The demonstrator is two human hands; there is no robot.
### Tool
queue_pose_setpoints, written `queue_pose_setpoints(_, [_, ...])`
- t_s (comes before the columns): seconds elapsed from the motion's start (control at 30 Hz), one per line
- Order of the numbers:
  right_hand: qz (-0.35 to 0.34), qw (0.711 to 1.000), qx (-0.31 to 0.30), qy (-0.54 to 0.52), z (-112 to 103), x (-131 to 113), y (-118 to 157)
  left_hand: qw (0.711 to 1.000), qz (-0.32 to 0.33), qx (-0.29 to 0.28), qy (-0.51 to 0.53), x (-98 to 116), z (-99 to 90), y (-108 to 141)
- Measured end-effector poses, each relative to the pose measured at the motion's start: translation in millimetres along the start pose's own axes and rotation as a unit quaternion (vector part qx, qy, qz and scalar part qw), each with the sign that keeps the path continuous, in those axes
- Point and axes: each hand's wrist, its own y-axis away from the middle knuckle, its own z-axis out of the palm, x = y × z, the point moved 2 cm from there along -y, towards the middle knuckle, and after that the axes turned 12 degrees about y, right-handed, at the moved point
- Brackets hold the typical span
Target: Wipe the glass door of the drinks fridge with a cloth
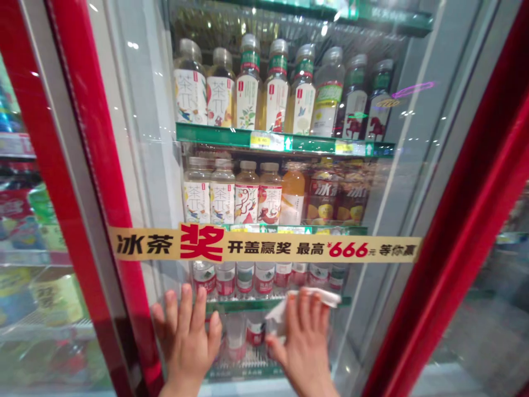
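My left hand (185, 342) lies flat against the glass door (397, 182) of a drinks cooler, its fingers spread and pointing up. My right hand (300, 344) presses a white cloth (308, 300) onto the same pane, with part of the cloth showing above and beside the fingers. Both hands sit low on the glass, just under a yellow promotional strip (264, 248) stuck across the door. The red door frame (103, 165) rises just left of my left hand.
Behind the glass, green shelves (285, 142) carry rows of bottled tea, juice and water (243, 278). A second red frame (467, 220) runs along the right. Other store shelving with packaged goods (28, 248) stands at far left.
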Motion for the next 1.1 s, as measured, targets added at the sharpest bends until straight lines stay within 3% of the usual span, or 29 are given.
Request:
queue_pose_setpoints(0.1, [0.25, 0.968, 0.021, -0.003, 8, 74, -10, 1.0, -0.002, 0.013, 0.002, 6, -0.3, -5])
queue_pose_setpoints(0.17, [0.302, 0.952, 0.043, -0.014, 3, 81, -33, 1.0, 0.001, 0.017, 0.0, 6, -0.6, -7])
queue_pose_setpoints(0.23, [0.235, 0.971, 0.037, -0.018, -8, 42, -54, 1.0, 0.004, 0.016, -0.002, 5, -1.2, -7])
queue_pose_setpoints(0.33, [-0.021, 0.999, 0.035, -0.018, -20, -32, -51, 1.0, 0.008, 0.012, -0.001, 4, -1.9, -7])
queue_pose_setpoints(0.37, [-0.079, 0.996, 0.036, -0.015, -20, -40, -43, 1.0, 0.008, 0.012, -0.001, 4, -1.9, -7])
queue_pose_setpoints(0.4, [-0.093, 0.995, 0.034, -0.01, -18, -36, -34, 1.0, 0.008, 0.013, -0.001, 4, -1.8, -7])
queue_pose_setpoints(0.43, [-0.062, 0.998, 0.027, -0.005, -14, -21, -27, 1.0, 0.008, 0.014, -0.001, 4, -1.6, -7])
queue_pose_setpoints(0.5, [0.1, 0.995, 0.008, -0.005, -7, 29, -26, 1.0, 0.007, 0.016, 0.0, 4, -0.8, -6])
queue_pose_setpoints(0.57, [0.258, 0.966, 0.013, -0.024, -7, 66, -42, 1.0, 0.009, 0.02, 0.0, 3, 0.1, -5])
queue_pose_setpoints(0.63, [0.294, 0.954, 0.037, -0.033, -15, 61, -67, 1.0, 0.015, 0.019, -0.006, 0, 0.7, -2])
queue_pose_setpoints(0.7, [0.196, 0.979, 0.059, -0.015, -27, 19, -88, 0.999, 0.029, 0.014, -0.009, -4, 1.0, -1])
queue_pose_setpoints(0.77, [0.015, 0.997, 0.081, -0.013, -36, -27, -93, 0.999, 0.044, 0.013, -0.004, -7, 1.0, 0])
queue_pose_setpoints(0.83, [-0.086, 0.992, 0.091, -0.006, -37, -38, -84, 0.998, 0.054, 0.018, -0.001, -8, 0.8, -1])
queue_pose_setpoints(0.87, [-0.081, 0.993, 0.084, 0.002, -34, -26, -79, 0.998, 0.056, 0.021, -0.001, -8, 0.8, -2])
queue_pose_setpoints(0.93, [0.032, 0.998, 0.049, 0.019, -28, 21, -74, 0.998, 0.054, 0.024, -0.004, -5, 0.9, -3])
queue_pose_setpoints(1.0, [0.182, 0.983, 0.03, 0.013, -24, 66, -82, 0.999, 0.048, 0.027, -0.003, -4, 1.2, -3])
queue_pose_setpoints(1.07, [0.256, 0.966, 0.035, -0.001, -25, 75, -97, 0.999, 0.039, 0.027, -0.003, -5, 1.5, -1])
queue_pose_setpoints(1.1, [0.246, 0.969, 0.039, -0.002, -27, 63, -103, 0.999, 0.038, 0.025, -0.003, -7, 1.7, 0])
